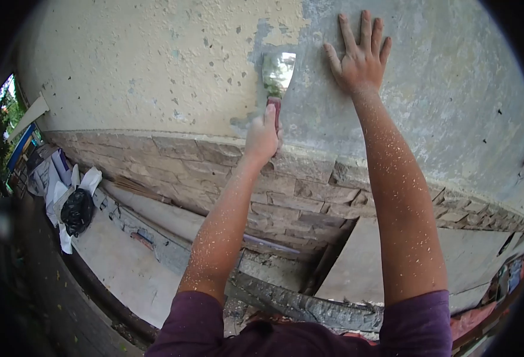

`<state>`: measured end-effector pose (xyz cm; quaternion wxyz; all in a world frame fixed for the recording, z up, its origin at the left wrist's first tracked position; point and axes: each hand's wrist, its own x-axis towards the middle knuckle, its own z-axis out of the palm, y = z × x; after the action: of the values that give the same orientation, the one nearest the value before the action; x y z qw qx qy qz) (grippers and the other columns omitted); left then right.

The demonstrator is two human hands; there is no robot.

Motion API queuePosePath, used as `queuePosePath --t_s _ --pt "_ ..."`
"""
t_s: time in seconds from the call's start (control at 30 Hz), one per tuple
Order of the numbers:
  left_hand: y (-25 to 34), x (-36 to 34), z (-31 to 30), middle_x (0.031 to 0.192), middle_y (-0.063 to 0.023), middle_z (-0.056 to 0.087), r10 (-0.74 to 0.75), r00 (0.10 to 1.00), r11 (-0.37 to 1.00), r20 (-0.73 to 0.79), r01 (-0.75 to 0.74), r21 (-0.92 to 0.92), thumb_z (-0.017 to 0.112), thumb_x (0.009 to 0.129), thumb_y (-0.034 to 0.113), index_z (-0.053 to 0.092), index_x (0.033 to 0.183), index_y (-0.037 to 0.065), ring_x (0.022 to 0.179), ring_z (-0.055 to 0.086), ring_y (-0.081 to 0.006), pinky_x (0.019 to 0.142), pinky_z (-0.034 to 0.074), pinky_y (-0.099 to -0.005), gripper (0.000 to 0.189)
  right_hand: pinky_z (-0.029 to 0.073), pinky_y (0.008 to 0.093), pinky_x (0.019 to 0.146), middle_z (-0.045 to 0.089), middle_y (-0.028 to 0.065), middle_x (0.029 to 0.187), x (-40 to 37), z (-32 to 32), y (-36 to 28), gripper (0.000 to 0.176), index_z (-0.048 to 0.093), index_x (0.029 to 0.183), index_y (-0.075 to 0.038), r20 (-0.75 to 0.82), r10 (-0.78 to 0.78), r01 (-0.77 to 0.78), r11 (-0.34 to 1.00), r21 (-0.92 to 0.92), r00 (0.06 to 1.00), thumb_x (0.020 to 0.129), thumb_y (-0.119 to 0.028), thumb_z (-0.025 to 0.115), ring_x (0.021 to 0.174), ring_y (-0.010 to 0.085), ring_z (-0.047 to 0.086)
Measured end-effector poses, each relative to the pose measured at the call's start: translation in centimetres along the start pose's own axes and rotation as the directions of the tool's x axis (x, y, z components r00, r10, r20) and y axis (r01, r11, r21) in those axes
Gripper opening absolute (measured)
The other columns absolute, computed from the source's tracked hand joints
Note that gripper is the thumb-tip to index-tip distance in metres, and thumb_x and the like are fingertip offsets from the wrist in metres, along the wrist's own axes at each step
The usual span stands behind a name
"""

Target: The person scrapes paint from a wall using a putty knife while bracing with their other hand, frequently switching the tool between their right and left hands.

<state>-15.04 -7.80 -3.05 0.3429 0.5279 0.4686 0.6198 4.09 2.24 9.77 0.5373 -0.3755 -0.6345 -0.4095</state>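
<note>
My left hand is wrapped round the dark red handle of a scraper, thumb laid along the handle. Its wide, shiny metal blade points up and lies at the wall, by the ragged edge between cream paint and bare grey plaster. To the right, my right hand rests flat on the grey plaster with fingers spread, holding nothing. Pale paint flakes speckle both forearms. Small chipped spots dot the cream paint left of the blade.
Below the paint runs a rough stone-brick band with a protruding top ledge. A flat board leans at lower right. On the left lie a black plastic bag, white sheets and thin wooden strips.
</note>
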Motion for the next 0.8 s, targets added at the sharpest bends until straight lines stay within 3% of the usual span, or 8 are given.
queuePosePath --t_s 0.13,0.17,0.33,0.47,0.53,0.67,0.77,0.8 --pt "0.2 1.2 0.9 0.052 -0.0009 0.042 -0.059 0.996 0.993 -0.068 0.065 0.094 0.032 0.101 0.052 0.046 0.081 0.006 0.040 0.042 -0.0142 0.039 0.038 -0.0306 0.052 0.001 0.0503 0.117 0.006 0.0007 0.160 0.1 -0.2 0.0 0.066 0.027 0.149 -0.039 -0.044 -0.026 0.026 1.000 0.016 0.999 0.090 -0.065 0.041 0.148 0.0263 0.003" --pt "-0.3 -0.3 1.2 0.052 -0.0007 0.042 -0.090 0.994 0.995 -0.062 0.093 0.038 0.033 0.100 0.053 0.046 0.080 0.006 0.039 0.041 -0.0138 0.038 0.037 -0.0306 0.053 0.014 0.0549 0.115 0.025 0.0148 0.155 0.3 -1.0 -0.5 0.065 0.046 0.140 -0.017 -0.045 0.002 -0.002 1.000 -0.010 0.999 0.081 -0.043 0.055 0.144 0.0372 0.019" --pt "5.3 1.0 1.7 0.050 -0.0015 0.043 -0.140 0.984 0.986 -0.106 0.129 -0.100 0.034 0.099 0.054 0.048 0.071 0.006 0.039 0.043 -0.0152 0.038 0.037 -0.0323 0.058 0.012 0.0555 0.115 0.020 0.0143 0.157 0.4 -0.8 -0.5 0.068 0.044 0.142 -0.021 -0.020 0.013 -0.012 1.000 0.029 1.000 0.082 -0.049 0.057 0.144 0.0369 0.016" --pt "4.7 0.7 1.9 0.052 -0.0006 0.043 -0.100 0.987 0.994 -0.125 0.094 -0.059 0.034 0.098 0.056 0.046 0.071 0.007 0.039 0.042 -0.0144 0.038 0.036 -0.0317 0.058 0.012 0.0553 0.115 0.021 0.0144 0.156 0.0 -1.0 -0.3 0.070 0.043 0.143 -0.020 0.000 0.026 -0.026 0.997 0.072 1.000 0.081 -0.050 0.058 0.144 0.0366 0.017" --pt "3.3 -1.9 2.3 0.052 -0.0004 0.043 -0.228 0.967 0.974 -0.112 0.228 -0.012 0.033 0.098 0.058 0.047 0.071 0.008 0.040 0.042 -0.0141 0.039 0.037 -0.0316 0.058 0.012 0.0551 0.115 0.021 0.0143 0.156 -0.5 -1.2 -0.2 0.071 0.043 0.143 -0.020 0.010 0.028 -0.029 0.995 0.095 1.000 0.081 -0.051 0.058 0.144 0.0363 0.017" --pt "7.2 0.9 2.2 0.053 -0.0002 0.043 -0.167 0.978 0.984 -0.125 0.172 0.034 0.032 0.098 0.058 0.047 0.072 0.008 0.041 0.042 -0.0139 0.038 0.036 -0.0314 0.058 0.012 0.0551 0.115 0.023 0.0138 0.156 0.0 -1.1 0.0 0.074 0.044 0.142 -0.020 -0.019 0.019 -0.015 0.987 0.157 1.000 0.078 -0.054 0.060 0.145 0.0350 0.016" --pt "4.8 -0.8 3.0 0.053 0.0000 0.044 -0.142 0.984 0.990 -0.109 0.142 -0.008 0.032 0.098 0.057 0.048 0.072 0.008 0.042 0.044 -0.0137 0.039 0.037 -0.0312 0.058 0.011 0.0538 0.116 0.023 0.0140 0.156 -0.1 -1.2 0.2 0.073 0.044 0.142 -0.019 -0.002 0.021 -0.021 0.979 0.201 1.000 0.079 -0.052 0.060 0.145 0.0352 0.015" --pt "3.9 -2.0 3.6 0.054 0.0006 0.043 -0.193 0.972 0.978 -0.133 0.202 0.054 0.031 0.098 0.060 0.046 0.075 0.009 0.042 0.042 -0.0131 0.040 0.036 -0.0301 0.057 0.011 0.0538 0.116 0.023 0.0140 0.156 -0.6 -1.1 0.1 0.073 0.044 0.142 -0.019 0.002 0.025 -0.025 0.977 0.210 1.000 0.079 -0.052 0.060 0.145 0.0352 0.015"
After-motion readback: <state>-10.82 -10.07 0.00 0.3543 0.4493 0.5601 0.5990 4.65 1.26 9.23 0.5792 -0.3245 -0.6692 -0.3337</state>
